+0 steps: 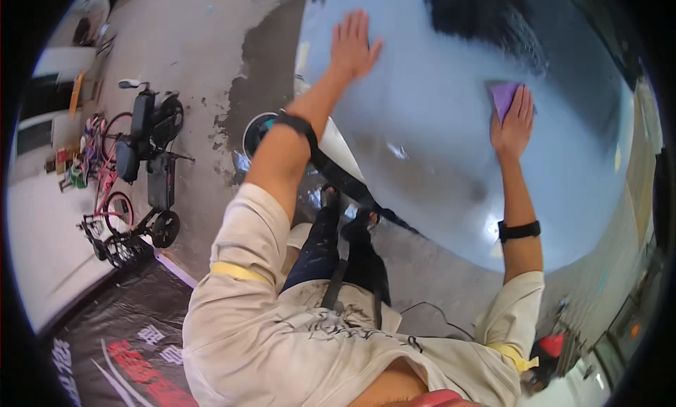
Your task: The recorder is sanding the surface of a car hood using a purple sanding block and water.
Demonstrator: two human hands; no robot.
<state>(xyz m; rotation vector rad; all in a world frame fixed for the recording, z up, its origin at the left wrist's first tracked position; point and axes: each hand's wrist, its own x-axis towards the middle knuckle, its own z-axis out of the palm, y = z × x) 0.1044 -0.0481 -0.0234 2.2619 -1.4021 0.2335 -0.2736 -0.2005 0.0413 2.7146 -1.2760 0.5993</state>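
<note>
Purple cloth (pixel 504 99) sits on the right part of the pale blue panel (pixel 422 139), under the right hand (pixel 512 131): fingers together, laid flat; can't tell if the thumb pinches it. Left hand (pixel 353 53) is spread, palm down by the panel's left edge, no object visible in it. Progress: looks partway. Middle reads pale, fairly even; far dark patch (pixel 479 14) has streaky edges, maybe unworked, maybe reflection. Can't confirm any zone finished. Bucket (pixel 248 136) stands left of the panel.
</note>
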